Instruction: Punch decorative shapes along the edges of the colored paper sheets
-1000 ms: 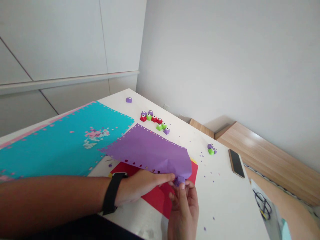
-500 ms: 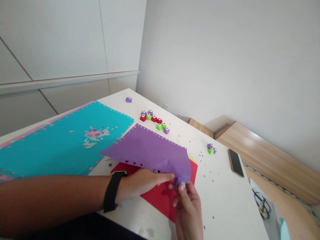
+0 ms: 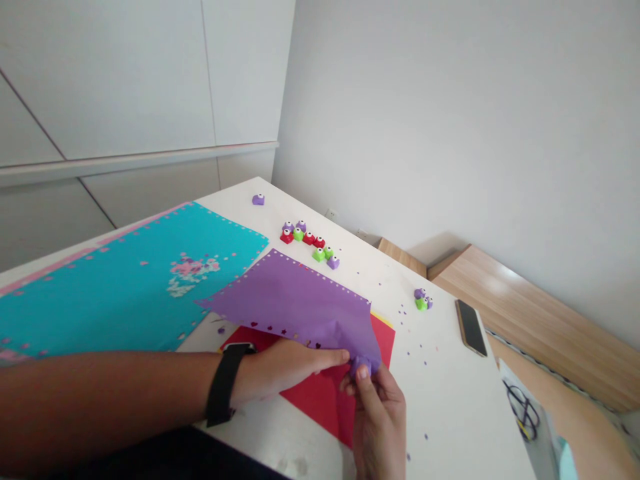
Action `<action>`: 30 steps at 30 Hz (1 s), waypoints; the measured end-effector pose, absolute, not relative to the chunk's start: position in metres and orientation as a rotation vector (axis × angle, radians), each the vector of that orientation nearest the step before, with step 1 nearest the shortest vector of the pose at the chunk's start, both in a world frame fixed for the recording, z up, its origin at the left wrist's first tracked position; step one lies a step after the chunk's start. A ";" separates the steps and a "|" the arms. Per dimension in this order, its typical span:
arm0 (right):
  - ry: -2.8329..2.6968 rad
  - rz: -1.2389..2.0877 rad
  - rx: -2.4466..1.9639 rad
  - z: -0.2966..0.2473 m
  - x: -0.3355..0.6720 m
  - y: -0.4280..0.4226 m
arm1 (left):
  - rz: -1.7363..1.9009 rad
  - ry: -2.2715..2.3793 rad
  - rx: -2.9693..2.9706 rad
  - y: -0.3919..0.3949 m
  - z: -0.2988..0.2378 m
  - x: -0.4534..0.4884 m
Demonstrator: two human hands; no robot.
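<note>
My left hand [image 3: 285, 370], with a black watch on the wrist, pinches the near edge of a purple paper sheet [image 3: 295, 303] and holds it lifted above a red sheet [image 3: 320, 393]. My right hand [image 3: 377, 413] is closed on a small purple paper punch [image 3: 361, 365], which sits on the purple sheet's near corner with my thumb on top. Small shapes are punched along the sheet's edges.
A large teal sheet [image 3: 120, 287] over a pink one lies at left on the white table [image 3: 450, 407]. A row of red, green and purple punches [image 3: 310, 241], a lone purple punch [image 3: 258, 199], another small cluster of punches [image 3: 423, 299] and a phone [image 3: 471, 327] lie beyond.
My right hand has shifted slightly right and lower with the punch, and the purple sheet's near corner has dropped a little. My left hand has hardly moved.
</note>
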State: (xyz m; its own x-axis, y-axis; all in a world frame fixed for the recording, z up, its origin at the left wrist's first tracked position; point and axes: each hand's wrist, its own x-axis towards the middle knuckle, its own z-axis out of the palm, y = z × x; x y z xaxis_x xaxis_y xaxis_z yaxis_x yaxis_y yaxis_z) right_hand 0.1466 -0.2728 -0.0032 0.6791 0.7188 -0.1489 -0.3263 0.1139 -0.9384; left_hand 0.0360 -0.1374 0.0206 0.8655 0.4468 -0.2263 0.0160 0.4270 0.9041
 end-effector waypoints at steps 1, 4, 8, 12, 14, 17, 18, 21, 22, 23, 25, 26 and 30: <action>-0.382 0.792 -1.237 -0.004 0.148 -0.273 | 0.296 0.469 1.106 -0.137 0.021 0.036; -0.380 0.795 -1.239 -0.004 0.151 -0.272 | 0.306 0.496 1.072 -0.138 0.021 0.036; -0.403 0.846 -1.268 0.000 0.151 -0.270 | 0.293 0.605 1.008 -0.139 0.017 0.036; -0.426 0.898 -1.308 0.006 0.143 -0.272 | 0.290 0.651 0.929 -0.139 0.014 0.037; -0.406 0.901 -1.317 0.009 0.145 -0.276 | 0.301 0.737 0.955 -0.137 0.016 0.037; -0.365 0.861 -1.362 0.017 0.174 -0.284 | 0.313 0.792 1.048 -0.134 0.020 0.036; -0.356 0.828 -1.389 0.021 0.191 -0.284 | 0.308 0.785 1.062 -0.133 0.021 0.035; -0.346 0.724 -1.443 0.037 0.252 -0.275 | 0.276 0.757 1.058 -0.133 0.022 0.035; -0.370 0.713 -1.463 0.043 0.271 -0.267 | 0.266 0.751 1.050 -0.134 0.021 0.035; -0.411 0.709 -1.484 0.047 0.287 -0.256 | 0.252 0.748 1.049 -0.134 0.020 0.035; -0.547 0.702 -1.542 0.052 0.308 -0.226 | 0.215 0.771 1.083 -0.136 0.018 0.035; -0.633 0.699 -1.579 0.052 0.313 -0.207 | 0.193 0.789 1.111 -0.136 0.017 0.035; -0.822 0.727 -1.686 0.032 0.310 -0.128 | 0.130 0.840 1.191 -0.137 0.014 0.037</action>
